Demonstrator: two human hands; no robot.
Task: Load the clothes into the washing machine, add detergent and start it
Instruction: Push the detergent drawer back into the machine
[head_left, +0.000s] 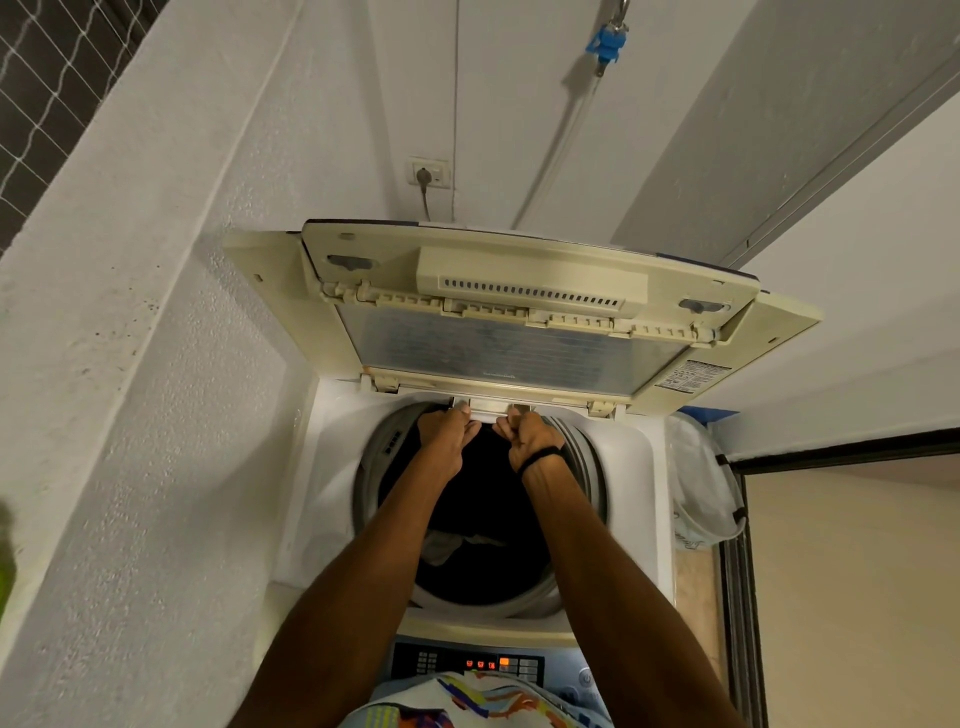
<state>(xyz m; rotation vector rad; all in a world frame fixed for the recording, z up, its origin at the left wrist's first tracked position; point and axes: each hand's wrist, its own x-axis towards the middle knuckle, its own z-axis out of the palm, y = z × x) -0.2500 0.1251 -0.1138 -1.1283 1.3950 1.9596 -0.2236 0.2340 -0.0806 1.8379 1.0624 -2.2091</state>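
Note:
A top-loading washing machine (639, 467) stands open, its folded lid (519, 312) raised against the wall. Dark clothes and a pale garment (447, 545) lie in the drum (582, 467). Both arms reach across the drum to its far rim. My left hand (447, 431) and my right hand (527, 434) each grip a small cream drawer (488, 408) set in the rim under the lid hinge. A black band circles my right wrist. The control panel (483, 662) at the near edge shows lit orange digits.
A white wall closes in on the left. A wall socket with a plug (427, 174) and a hose with a blue tap fitting (605, 44) sit above the machine. A clear plastic bag (701, 488) hangs at the machine's right, beside a dark door frame.

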